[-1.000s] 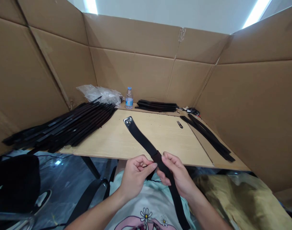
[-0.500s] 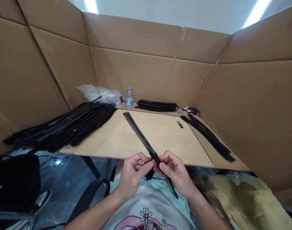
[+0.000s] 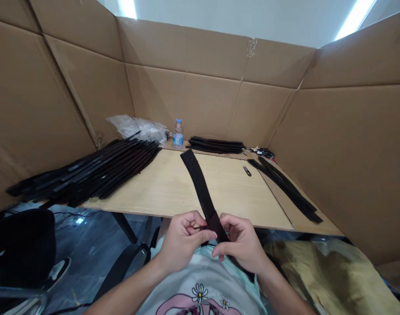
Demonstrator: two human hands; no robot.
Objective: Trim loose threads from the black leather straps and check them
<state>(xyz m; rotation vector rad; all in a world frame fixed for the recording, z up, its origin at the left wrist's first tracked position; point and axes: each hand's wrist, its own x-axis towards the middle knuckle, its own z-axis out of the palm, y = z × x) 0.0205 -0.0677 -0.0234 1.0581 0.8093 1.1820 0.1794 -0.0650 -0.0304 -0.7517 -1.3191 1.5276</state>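
Note:
A long, slightly curved black strip (image 3: pixel 200 187) slants up from my lap over the table's near edge, its flat face toward me. Close to its far end is a small hole, and a wider sleeve-like band wraps it between my hands. My left hand (image 3: pixel 186 236) pinches at the band's left edge, with a thin dark piece between thumb and fingers. Around the strip from the right, my right hand (image 3: pixel 241 240) has its fingers behind and its thumb in front. The strip's lower end passes behind the right hand toward my lap.
Many black strips (image 3: pixel 98 170) are piled on the left of the wooden table (image 3: pixel 160 188). Further back stand a water bottle (image 3: pixel 178 134), a plastic bag (image 3: pixel 139 129) and another strip stack (image 3: pixel 216 144). Thread snips (image 3: pixel 247 171) and two strips (image 3: pixel 285 188) lie right. Cardboard walls enclose the table.
The strip has been turned from its narrow edge to its broad flat face, and its far end has swung right. My right thumb has shifted lower; both hands remain at the band.

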